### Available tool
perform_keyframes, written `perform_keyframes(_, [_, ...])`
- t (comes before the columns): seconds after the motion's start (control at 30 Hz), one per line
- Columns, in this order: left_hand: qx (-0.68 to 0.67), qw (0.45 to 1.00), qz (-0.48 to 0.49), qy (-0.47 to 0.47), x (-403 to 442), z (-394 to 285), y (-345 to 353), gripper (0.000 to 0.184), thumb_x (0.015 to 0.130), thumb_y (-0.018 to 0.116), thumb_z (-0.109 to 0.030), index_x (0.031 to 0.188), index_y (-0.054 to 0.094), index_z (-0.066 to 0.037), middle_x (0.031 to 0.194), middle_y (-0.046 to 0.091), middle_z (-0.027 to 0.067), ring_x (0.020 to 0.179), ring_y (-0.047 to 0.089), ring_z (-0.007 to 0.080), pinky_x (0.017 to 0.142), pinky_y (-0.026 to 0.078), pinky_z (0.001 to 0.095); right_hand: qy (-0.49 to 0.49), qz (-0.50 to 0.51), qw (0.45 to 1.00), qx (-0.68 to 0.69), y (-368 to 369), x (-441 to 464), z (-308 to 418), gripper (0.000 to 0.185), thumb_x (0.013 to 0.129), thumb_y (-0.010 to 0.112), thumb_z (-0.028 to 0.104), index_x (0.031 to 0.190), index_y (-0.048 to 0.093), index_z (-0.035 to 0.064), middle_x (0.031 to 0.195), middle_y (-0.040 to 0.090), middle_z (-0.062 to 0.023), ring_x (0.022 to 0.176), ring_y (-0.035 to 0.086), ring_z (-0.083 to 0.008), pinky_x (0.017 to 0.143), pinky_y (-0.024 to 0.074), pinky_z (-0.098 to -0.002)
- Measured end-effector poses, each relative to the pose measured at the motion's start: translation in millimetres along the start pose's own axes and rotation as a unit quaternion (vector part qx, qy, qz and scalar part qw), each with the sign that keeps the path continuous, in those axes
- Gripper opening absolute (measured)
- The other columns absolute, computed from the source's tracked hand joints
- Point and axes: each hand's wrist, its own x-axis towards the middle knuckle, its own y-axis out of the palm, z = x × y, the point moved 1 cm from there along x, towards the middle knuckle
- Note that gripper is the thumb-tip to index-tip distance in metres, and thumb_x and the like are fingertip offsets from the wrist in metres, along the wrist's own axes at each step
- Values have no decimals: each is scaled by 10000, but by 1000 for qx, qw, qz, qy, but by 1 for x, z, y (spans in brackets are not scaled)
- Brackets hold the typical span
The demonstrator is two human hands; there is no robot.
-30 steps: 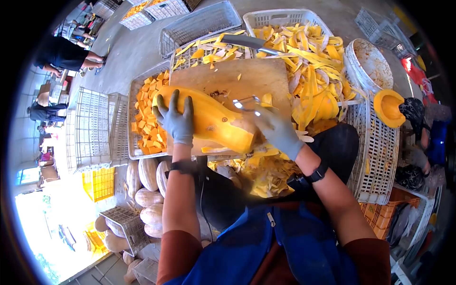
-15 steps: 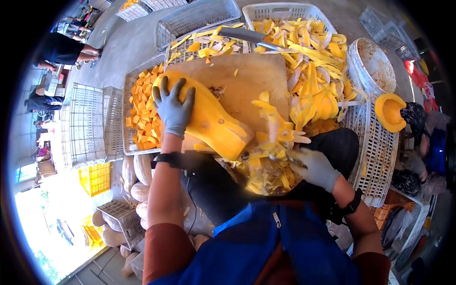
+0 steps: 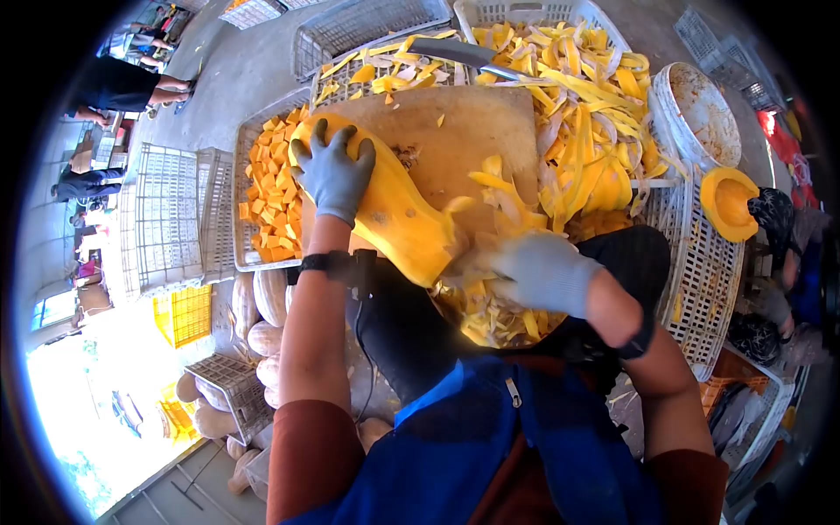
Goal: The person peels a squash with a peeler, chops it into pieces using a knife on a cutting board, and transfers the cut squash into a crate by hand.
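A long-necked pumpkin [image 3: 394, 214], its surface mostly peeled to yellow, lies slantwise on a wooden cutting board [image 3: 490, 114]. My left hand [image 3: 339, 175], in a grey glove, presses on its wide end with fingers spread over it, holding it. At the narrow end, my gloved right hand [image 3: 551, 273] is smeared by motion; its fingers look curled, and what they hold is hidden. Beside the neck, a strip of peel [image 3: 457, 206] curls up. Loose peelings [image 3: 499, 328] lie below the right hand. A knife [image 3: 451, 51] with a wide blade rests beyond the board.
Left of the board stands a crate of orange pumpkin cubes [image 3: 273, 184]. A crate heaped with peelings [image 3: 604, 96] is at the upper right, beside a stained white bucket [image 3: 700, 114]. At right, another person's gloved hand [image 3: 766, 214] touches a cut pumpkin half [image 3: 728, 206]. Whole pumpkins [image 3: 264, 338] lie lower left.
My right hand has moved up and left, closer to the pumpkin's narrow end, where a curl of peel now stands up. My left hand keeps its place on the pumpkin. The whole view has shifted slightly.
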Motion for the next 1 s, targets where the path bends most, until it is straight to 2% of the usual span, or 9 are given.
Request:
perform_keyframes(0.13, [13,1000,13,-2,-1,0,-3,389,799,622,-483,1145,665,-312,1433,428,41,1344,271,440,1080,243,555,102,16,994,46,-30,14,-1,271,868,532,286,1025,662,107,912,665,-142,841,649,-353,723,510,-463])
perform_keyframes(0.23, [32,999,21,-1,0,-5,-6,376,801,624,-484,1139,670,-324,1435,425,41,1345,271,439,1075,253,558,70,-101,992,41,-12,67,1,264,888,512,266,1077,629,124,895,661,-131,808,633,-369,736,503,-463])
perform_keyframes(0.43, [47,998,21,21,1,-9,-7,373,812,606,-482,1142,671,-320,1419,448,36,1329,295,449,1077,237,574,112,73,991,-15,-5,71,2,240,885,500,279,988,639,112,888,661,-128,821,636,-367,763,504,-455])
perform_keyframes(0.5, [47,998,23,25,3,-10,-8,369,812,610,-478,1138,674,-319,1415,454,41,1325,298,452,1087,236,553,29,229,971,-66,-35,41,-10,257,885,516,269,1050,661,137,959,674,-132,843,646,-350,794,510,-425])
perform_keyframes(0.67, [-71,996,-28,37,-8,30,6,365,791,633,-450,1118,683,-296,1410,451,66,1319,303,451,1084,248,528,192,111,969,112,-28,-16,-24,365,879,575,266,1227,616,166,1087,656,-163,922,654,-303,818,505,-368])
perform_keyframes(0.77, [-187,979,-59,62,-15,57,1,362,793,648,-414,1104,684,-232,1361,479,111,1295,346,418,1098,270,459,108,-113,974,166,20,-3,-13,325,864,568,316,1131,645,147,888,661,-198,813,644,-346,727,506,-429])
perform_keyframes(0.8, [-206,975,-73,29,-19,63,0,344,801,631,-390,1079,680,-194,1305,509,135,1273,386,366,1079,257,534,87,-133,979,130,20,4,-5,346,867,566,311,1169,614,149,965,657,-173,800,640,-351,720,507,-441])
perform_keyframes(0.9, [48,998,10,-38,-17,49,-15,323,810,601,-385,1062,674,-196,1271,537,95,1255,413,324,1036,235,621,65,-89,991,78,14,31,16,330,889,573,263,1167,614,88,1050,641,-145,847,644,-339,758,513,-381])
perform_keyframes(1.0, [102,993,35,44,-25,39,-18,347,834,555,-435,1104,672,-252,1287,570,13,1274,432,294,990,213,673,20,-137,989,57,21,61,26,322,875,585,254,1170,615,129,1063,617,-109,794,642,-322,718,516,-389])
